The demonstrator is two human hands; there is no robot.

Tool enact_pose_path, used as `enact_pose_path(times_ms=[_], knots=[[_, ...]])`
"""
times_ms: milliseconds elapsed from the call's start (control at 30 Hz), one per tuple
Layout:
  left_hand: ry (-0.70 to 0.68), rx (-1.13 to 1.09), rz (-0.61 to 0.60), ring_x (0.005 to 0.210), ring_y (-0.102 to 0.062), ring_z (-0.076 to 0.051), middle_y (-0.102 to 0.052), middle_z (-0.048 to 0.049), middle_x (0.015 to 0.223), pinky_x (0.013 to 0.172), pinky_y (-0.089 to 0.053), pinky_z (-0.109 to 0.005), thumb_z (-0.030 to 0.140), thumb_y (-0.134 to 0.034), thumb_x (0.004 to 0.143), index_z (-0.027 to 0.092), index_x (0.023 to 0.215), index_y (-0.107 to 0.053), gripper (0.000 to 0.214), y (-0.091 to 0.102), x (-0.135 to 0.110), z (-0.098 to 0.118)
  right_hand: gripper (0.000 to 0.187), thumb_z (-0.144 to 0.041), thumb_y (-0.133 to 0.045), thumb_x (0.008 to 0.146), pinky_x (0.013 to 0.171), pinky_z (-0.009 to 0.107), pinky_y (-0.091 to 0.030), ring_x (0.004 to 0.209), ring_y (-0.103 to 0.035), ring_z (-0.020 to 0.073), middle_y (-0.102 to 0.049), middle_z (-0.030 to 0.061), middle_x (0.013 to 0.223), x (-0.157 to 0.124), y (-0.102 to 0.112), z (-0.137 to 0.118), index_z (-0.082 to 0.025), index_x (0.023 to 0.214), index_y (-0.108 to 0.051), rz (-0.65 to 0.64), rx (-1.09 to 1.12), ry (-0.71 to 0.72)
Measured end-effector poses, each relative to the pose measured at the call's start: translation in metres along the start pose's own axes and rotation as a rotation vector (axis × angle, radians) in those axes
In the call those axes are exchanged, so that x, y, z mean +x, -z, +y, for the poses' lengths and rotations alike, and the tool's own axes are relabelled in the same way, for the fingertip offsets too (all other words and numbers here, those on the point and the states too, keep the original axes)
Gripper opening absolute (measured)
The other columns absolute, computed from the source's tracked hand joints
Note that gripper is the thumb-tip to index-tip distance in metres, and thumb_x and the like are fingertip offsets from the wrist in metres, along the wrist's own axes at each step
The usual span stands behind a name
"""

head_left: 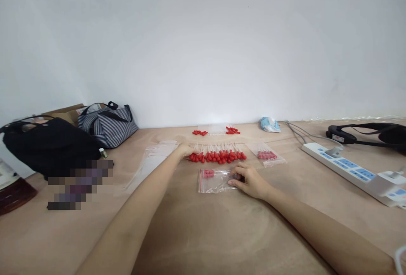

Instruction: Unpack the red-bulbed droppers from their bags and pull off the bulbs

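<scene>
A row of thin white sticks with rounded red tips (222, 156) lies across the middle of the table, tips toward me. My left hand (185, 151) is at the row's left end, its fingers closed around the stick ends there; how many they hold is hidden. In front of the row lies a clear zip bag (217, 186) with a few red tips showing inside at its left. My right hand (252, 181) grips this bag's right end between thumb and fingers. Another zip bag (274, 162) with red-tipped pieces lies right of the row.
Behind the row are two small red bunches (199, 132) and clear bags (217, 129). Flat clear bags (149, 161) lie at left. A striped bag (116, 125), black bag (53, 148), blue tissue pack (270, 124), power strip (352, 171) and black headset (364, 134) surround them.
</scene>
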State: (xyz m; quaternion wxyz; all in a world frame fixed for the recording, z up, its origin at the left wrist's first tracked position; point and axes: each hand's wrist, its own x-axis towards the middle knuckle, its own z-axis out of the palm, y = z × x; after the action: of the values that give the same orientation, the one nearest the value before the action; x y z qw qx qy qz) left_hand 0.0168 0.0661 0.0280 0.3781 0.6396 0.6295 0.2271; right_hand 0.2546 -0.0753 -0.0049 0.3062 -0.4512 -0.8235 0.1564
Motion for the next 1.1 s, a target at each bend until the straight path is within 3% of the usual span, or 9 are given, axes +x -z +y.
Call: enact_pose_path(times_ms=[100,167,300,467,600,667,767,900,1100], knots=[[0.066,0.115,0.063,0.067,-0.059,-0.016,-0.061,-0.0039,0.073,0.060,-0.048,-0.027,0.036,-0.063,0.072,0.009,0.079,-0.059,0.028,0.006,-0.005,-0.004,0.014,-0.031,-0.056,0.076,0.059,0.025,-0.041,0.064,-0.051,0.0119,-0.052,0.0030,0.076,0.000,0.000,0.000,-0.016,0.077,-0.057,0.004,0.007,0.004],[0.078,0.161,0.089,0.052,-0.056,-0.014,-0.057,-0.0003,0.053,0.050,-0.044,-0.023,0.036,-0.070,0.061,0.011,0.063,-0.057,0.029,0.010,-0.011,-0.006,0.015,-0.031,-0.056,0.076,0.059,0.025,-0.041,0.064,-0.050,0.0116,-0.051,0.0026,0.076,0.000,0.000,0.000,-0.016,0.077,-0.057,0.006,0.012,0.004],[0.057,0.208,0.098,0.041,-0.052,-0.010,-0.053,0.0027,0.042,0.045,-0.041,-0.019,0.033,-0.068,0.063,0.013,0.054,-0.055,0.025,0.013,-0.023,-0.010,0.015,-0.032,-0.056,0.076,0.059,0.024,-0.041,0.064,-0.050,0.0118,-0.051,0.0022,0.074,0.000,0.000,0.000,-0.016,0.077,-0.057,0.006,0.002,0.002],[-0.074,0.229,0.164,0.049,-0.058,-0.012,-0.060,-0.0004,0.051,0.050,-0.043,-0.020,0.035,-0.060,0.069,0.014,0.061,-0.061,0.023,0.010,-0.043,-0.017,0.015,-0.031,-0.055,0.076,0.060,0.025,-0.041,0.065,-0.050,0.0121,-0.051,0.0029,0.075,0.000,0.000,-0.001,-0.016,0.077,-0.057,-0.001,0.000,-0.003],[-0.287,0.236,0.317,0.075,-0.058,-0.014,-0.062,-0.0044,0.084,0.067,-0.045,-0.022,0.028,-0.052,0.074,0.016,0.085,-0.061,0.018,0.001,-0.077,-0.023,0.014,-0.030,-0.056,0.076,0.060,0.025,-0.041,0.065,-0.051,0.0121,-0.052,0.0030,0.075,-0.001,0.001,-0.001,-0.016,0.077,-0.057,0.001,0.010,-0.007],[-0.383,0.246,0.325,0.072,-0.056,-0.013,-0.059,-0.0030,0.083,0.068,-0.044,-0.022,0.023,-0.052,0.073,0.016,0.082,-0.061,0.014,-0.006,-0.097,-0.028,0.015,-0.031,-0.057,0.075,0.059,0.025,-0.042,0.064,-0.051,0.0119,-0.052,0.0031,0.076,-0.001,0.001,0.000,-0.016,0.078,-0.057,0.008,0.019,-0.006],[-0.601,0.254,0.236,0.061,-0.051,-0.010,-0.057,-0.0018,0.074,0.059,-0.042,-0.022,0.023,-0.054,0.074,0.016,0.077,-0.063,0.012,-0.017,-0.122,-0.033,0.017,-0.032,-0.058,0.075,0.059,0.025,-0.042,0.064,-0.051,0.0119,-0.051,0.0032,0.076,-0.001,0.000,0.001,-0.016,0.079,-0.058,0.007,0.033,0.009],[-0.698,0.240,0.134,0.058,-0.050,-0.009,-0.058,-0.0013,0.071,0.054,-0.040,-0.020,0.027,-0.052,0.078,0.019,0.081,-0.067,0.017,-0.026,-0.133,-0.032,0.019,-0.033,-0.057,0.076,0.061,0.026,-0.044,0.068,-0.053,0.0123,-0.053,0.0047,0.082,-0.003,0.001,0.002,-0.017,0.086,-0.059,-0.012,0.066,0.077],[-0.842,0.297,0.085,0.085,-0.055,-0.016,-0.060,-0.0038,0.095,0.078,-0.042,-0.029,0.024,-0.056,0.076,0.021,0.096,-0.063,0.021,-0.026,-0.135,-0.029,0.020,-0.032,-0.056,0.077,0.063,0.026,-0.045,0.073,-0.053,0.0128,-0.054,0.0056,0.088,-0.006,0.003,-0.002,-0.018,0.091,-0.058,-0.042,0.098,0.150]])
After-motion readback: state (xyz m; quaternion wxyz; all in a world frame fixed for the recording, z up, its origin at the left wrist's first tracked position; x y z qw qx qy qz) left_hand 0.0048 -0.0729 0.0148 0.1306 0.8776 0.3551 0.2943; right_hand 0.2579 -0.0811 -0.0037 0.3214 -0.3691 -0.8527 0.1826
